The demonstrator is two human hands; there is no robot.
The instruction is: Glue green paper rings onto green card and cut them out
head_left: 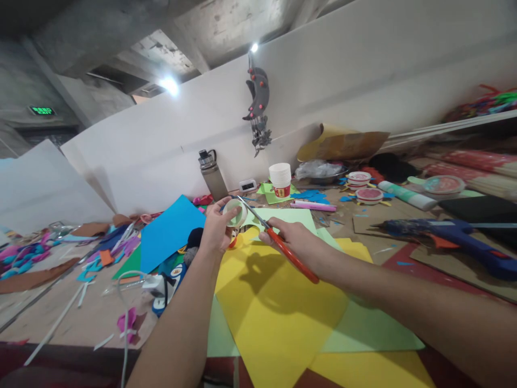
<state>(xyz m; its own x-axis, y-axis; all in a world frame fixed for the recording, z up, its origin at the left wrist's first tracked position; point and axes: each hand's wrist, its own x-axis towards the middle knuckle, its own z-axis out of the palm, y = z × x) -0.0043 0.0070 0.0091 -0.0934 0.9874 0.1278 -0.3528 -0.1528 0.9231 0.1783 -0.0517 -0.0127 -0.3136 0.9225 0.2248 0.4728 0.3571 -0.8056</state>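
My left hand (216, 229) is closed on a white paper cup (243, 214), its round opening tilted towards me. A red and yellow patch shows below the fingers, perhaps part of the cup. In my right hand (297, 240) is a pair of scissors (288, 253) with orange-red handles. Its metal blades point up and left, close to the cup's right rim; whether they touch it I cannot tell. Both hands are above yellow paper sheets (278, 323), which overlap pale green sheets (371, 328) and catch the hands' shadow.
Behind the hands stand a stack of paper cups (280, 178) and a grey bottle (212, 178). A blue glue gun (456, 234) lies at right. On the left are a blue sheet (172, 234), a power strip (173, 283) with a white cable, and coloured scraps. A white panel (161, 140) rises behind.
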